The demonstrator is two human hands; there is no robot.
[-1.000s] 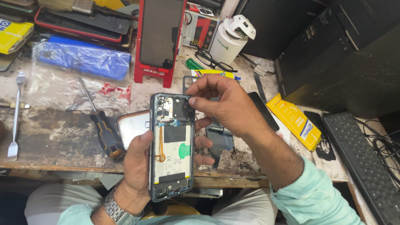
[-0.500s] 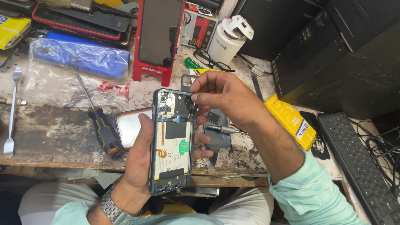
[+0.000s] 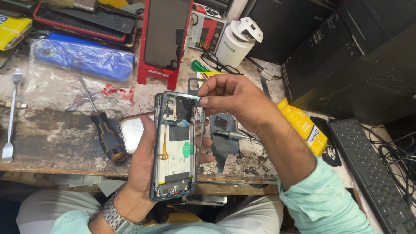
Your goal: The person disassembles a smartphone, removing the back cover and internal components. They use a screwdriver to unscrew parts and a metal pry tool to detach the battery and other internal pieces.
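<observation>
My left hand [image 3: 141,167] grips an opened smartphone [image 3: 175,145] upright from behind, its back cover off. A white battery, an orange flex cable and a dark circuit board show inside. My right hand [image 3: 236,102] hovers over the phone's top right corner, thumb and forefinger pinched on a small flat grey part [image 3: 197,100] next to the circuit board. A metal watch sits on my left wrist.
A black-and-yellow screwdriver [image 3: 106,136] lies on the worn bench left of the phone. A red phone holder [image 3: 162,41] stands behind. A metal spudger [image 3: 11,117] lies far left, a blue bagged item [image 3: 80,58] at back left, a yellow box [image 3: 303,125] and black keyboard [image 3: 372,173] to the right.
The phone has stayed in my left hand. My right hand's fingers have drawn slightly up and right off the top of the board, pinching the small grey part.
</observation>
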